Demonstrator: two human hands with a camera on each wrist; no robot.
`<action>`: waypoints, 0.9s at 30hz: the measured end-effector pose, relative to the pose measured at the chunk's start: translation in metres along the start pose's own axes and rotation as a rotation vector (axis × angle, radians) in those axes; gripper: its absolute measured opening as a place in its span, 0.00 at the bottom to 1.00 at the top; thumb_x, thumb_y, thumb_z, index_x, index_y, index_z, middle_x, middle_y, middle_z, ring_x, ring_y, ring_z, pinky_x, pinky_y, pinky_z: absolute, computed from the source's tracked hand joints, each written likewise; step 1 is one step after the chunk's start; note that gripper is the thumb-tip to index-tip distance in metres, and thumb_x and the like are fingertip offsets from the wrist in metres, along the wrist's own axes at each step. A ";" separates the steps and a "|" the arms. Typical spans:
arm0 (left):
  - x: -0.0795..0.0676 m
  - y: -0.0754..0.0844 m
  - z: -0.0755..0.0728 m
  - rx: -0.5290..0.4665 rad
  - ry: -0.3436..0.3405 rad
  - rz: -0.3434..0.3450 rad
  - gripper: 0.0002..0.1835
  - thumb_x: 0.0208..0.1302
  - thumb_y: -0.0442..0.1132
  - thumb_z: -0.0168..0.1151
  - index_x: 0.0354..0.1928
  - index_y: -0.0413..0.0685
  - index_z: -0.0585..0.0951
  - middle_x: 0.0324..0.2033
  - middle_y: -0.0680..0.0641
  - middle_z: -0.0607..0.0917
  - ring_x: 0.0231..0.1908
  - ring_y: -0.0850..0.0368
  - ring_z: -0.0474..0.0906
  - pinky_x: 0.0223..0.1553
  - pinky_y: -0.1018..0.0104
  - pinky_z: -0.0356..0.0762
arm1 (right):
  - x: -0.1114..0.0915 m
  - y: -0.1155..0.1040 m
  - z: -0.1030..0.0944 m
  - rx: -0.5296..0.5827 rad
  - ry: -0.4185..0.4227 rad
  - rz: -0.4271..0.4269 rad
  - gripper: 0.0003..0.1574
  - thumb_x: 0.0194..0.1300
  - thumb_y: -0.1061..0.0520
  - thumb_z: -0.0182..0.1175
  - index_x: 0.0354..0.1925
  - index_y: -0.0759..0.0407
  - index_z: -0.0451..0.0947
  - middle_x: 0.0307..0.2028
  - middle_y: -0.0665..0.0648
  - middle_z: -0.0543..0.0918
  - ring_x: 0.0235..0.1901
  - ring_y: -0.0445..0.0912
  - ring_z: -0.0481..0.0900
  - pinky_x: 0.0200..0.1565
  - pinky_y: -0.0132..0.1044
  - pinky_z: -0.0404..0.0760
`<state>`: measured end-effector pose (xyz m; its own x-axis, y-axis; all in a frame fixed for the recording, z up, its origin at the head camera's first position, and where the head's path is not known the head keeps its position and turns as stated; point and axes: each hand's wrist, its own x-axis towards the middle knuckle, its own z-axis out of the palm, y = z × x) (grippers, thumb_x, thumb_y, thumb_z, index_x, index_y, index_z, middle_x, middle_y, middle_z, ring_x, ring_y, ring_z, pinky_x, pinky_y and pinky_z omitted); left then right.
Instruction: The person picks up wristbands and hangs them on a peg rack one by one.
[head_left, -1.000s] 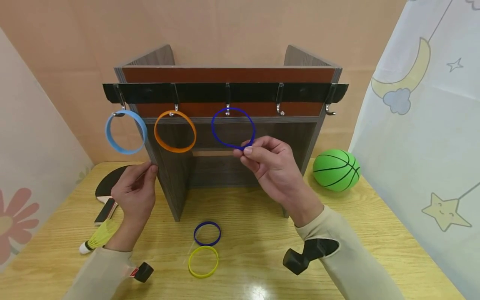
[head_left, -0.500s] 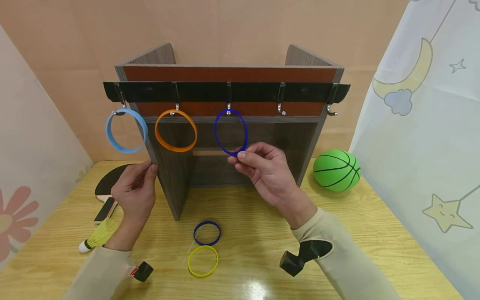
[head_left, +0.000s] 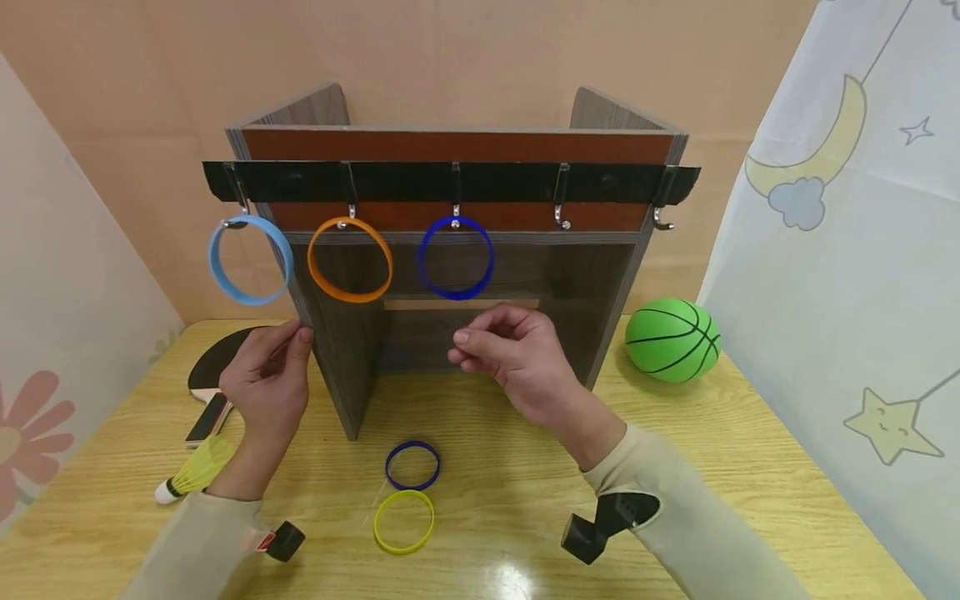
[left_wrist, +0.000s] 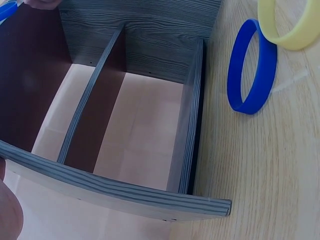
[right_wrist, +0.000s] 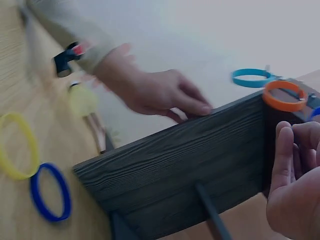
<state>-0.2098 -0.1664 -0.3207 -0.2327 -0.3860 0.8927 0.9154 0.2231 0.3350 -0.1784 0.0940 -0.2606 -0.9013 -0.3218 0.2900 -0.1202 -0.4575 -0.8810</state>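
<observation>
A dark blue silicone wristband [head_left: 489, 271] hangs from the middle hook of the black hook rail [head_left: 510, 183]. My right hand [head_left: 528, 358] is just below it, holding nothing, its fingers loosely bent and the thumb near the fingertips. On the two hooks to the left hang an orange wristband [head_left: 390, 271] and a light blue wristband [head_left: 288, 262]. With thumb and fingers my left hand [head_left: 270, 375] grips the left side panel's edge of the grey wooden shelf [head_left: 337, 367], also plain in the right wrist view. Another blue wristband [head_left: 412, 487] and a yellow wristband [head_left: 403, 551] lie on the table.
Two bare hooks, one of them a silver hook [head_left: 562, 218], are at the rail's right. A green ball [head_left: 672, 340] sits right of the shelf. To the left lie a black table tennis bat [head_left: 217, 358] and a yellow shuttlecock [head_left: 197, 471].
My right hand has let go of the blue wristband and moved down from it. That band, stretched before, now hangs round on the middle hook. The left hand stays at the panel.
</observation>
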 end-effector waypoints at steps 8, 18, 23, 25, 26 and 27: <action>0.000 -0.001 0.001 -0.003 -0.005 -0.001 0.11 0.53 0.28 0.70 0.30 0.21 0.81 0.24 0.39 0.83 0.27 0.62 0.80 0.32 0.77 0.76 | -0.010 0.030 -0.005 -0.217 0.001 0.111 0.07 0.55 0.73 0.63 0.28 0.64 0.79 0.27 0.59 0.83 0.27 0.48 0.83 0.32 0.38 0.82; 0.000 0.001 0.001 0.033 0.002 -0.005 0.11 0.53 0.29 0.71 0.30 0.22 0.82 0.24 0.38 0.83 0.27 0.62 0.79 0.31 0.77 0.75 | -0.031 0.079 -0.010 -0.392 -0.068 0.334 0.07 0.53 0.70 0.65 0.32 0.72 0.77 0.27 0.58 0.83 0.26 0.48 0.82 0.32 0.42 0.82; 0.000 0.001 0.001 0.039 0.011 0.000 0.11 0.53 0.29 0.71 0.30 0.22 0.82 0.23 0.38 0.83 0.26 0.62 0.78 0.30 0.78 0.74 | -0.043 0.095 -0.011 -0.440 -0.121 0.385 0.05 0.54 0.70 0.64 0.32 0.71 0.78 0.25 0.57 0.82 0.25 0.48 0.81 0.30 0.41 0.81; 0.000 0.000 0.001 0.036 0.013 0.001 0.11 0.53 0.29 0.71 0.30 0.22 0.82 0.23 0.39 0.82 0.26 0.63 0.78 0.30 0.78 0.74 | -0.047 0.100 -0.013 -0.490 -0.153 0.404 0.04 0.54 0.71 0.64 0.31 0.69 0.78 0.23 0.57 0.81 0.23 0.47 0.79 0.27 0.39 0.79; 0.000 0.000 0.001 0.030 0.015 -0.001 0.11 0.53 0.29 0.71 0.30 0.22 0.82 0.23 0.38 0.82 0.26 0.62 0.78 0.30 0.78 0.74 | -0.049 0.103 -0.013 -0.515 -0.168 0.414 0.03 0.54 0.71 0.64 0.29 0.68 0.78 0.22 0.57 0.81 0.21 0.46 0.78 0.25 0.37 0.78; -0.001 0.000 0.001 0.026 0.017 -0.001 0.11 0.52 0.28 0.71 0.30 0.22 0.82 0.23 0.38 0.82 0.26 0.62 0.78 0.30 0.78 0.74 | -0.051 0.105 -0.014 -0.540 -0.180 0.426 0.04 0.54 0.71 0.64 0.28 0.67 0.78 0.21 0.57 0.81 0.20 0.46 0.77 0.24 0.36 0.78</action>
<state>-0.2103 -0.1658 -0.3212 -0.2276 -0.4014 0.8872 0.9063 0.2458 0.3437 -0.1512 0.0740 -0.3733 -0.8386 -0.5345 -0.1050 -0.0036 0.1982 -0.9802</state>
